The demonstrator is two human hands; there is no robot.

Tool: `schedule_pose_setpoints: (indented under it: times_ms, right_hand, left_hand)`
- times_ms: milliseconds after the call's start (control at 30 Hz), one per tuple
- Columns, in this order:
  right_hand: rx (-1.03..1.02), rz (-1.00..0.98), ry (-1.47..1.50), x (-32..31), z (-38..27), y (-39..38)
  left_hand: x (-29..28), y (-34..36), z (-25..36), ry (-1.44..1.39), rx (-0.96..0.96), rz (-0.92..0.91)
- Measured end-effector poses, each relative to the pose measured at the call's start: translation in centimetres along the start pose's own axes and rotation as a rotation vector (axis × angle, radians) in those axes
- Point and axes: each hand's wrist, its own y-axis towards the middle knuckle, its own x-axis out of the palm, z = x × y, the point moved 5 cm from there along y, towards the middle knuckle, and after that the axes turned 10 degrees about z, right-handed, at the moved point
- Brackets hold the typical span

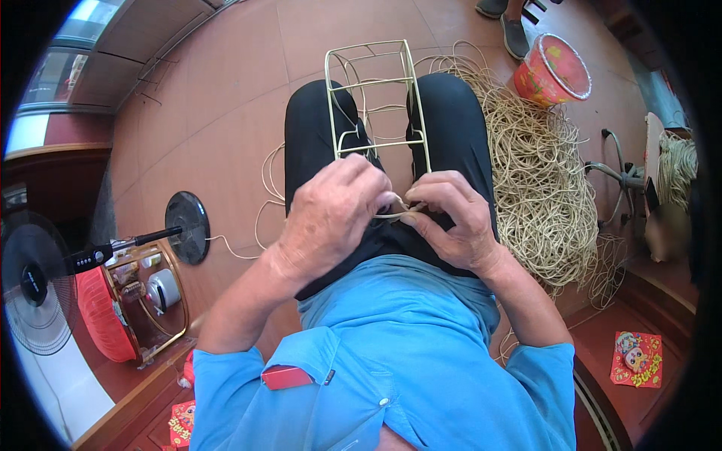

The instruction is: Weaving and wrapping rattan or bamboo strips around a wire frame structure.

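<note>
A pale metal wire frame (416,113), shaped like an open oblong box, rests on my thighs in black trousers and reaches up past my knees. My left hand (340,212) is at its near end, fingers curled and pinched on a tan cord (387,216). Beside it, my right hand (451,222) grips the same cord between thumb and fingers, close to the left fingertips. Parts of the cord and of the frame's near end are hidden behind both hands.
A big tangled cord pile (538,203) lies right, by a red bucket (545,79) and a metal chair base (618,177). At left stand a fan (37,278) and small trolley (162,289). Another person's feet (515,37) are at top right.
</note>
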Motion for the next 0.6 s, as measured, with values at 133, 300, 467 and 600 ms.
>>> schedule_pose_setpoints:
  times_ms: [133,300,467,600]
  right_hand:
    - [0.133,0.116,0.082,-1.0,1.6,-0.6]
    - [0.355,0.102,0.204,-1.1,2.8,-0.9]
    - [0.437,0.160,0.113,-0.1,2.6,-0.2]
    - [0.601,0.182,0.137,0.2,2.9,-0.2]
  left_hand:
    - [0.0,2.3,-2.2,-0.132,-0.080,-0.025]
    - [0.0,5.0,-3.2,0.025,0.071,-0.039]
    - [0.0,6.6,-3.7,0.039,0.156,-0.040]
    - [-0.2,7.9,-4.8,0.021,0.224,0.006]
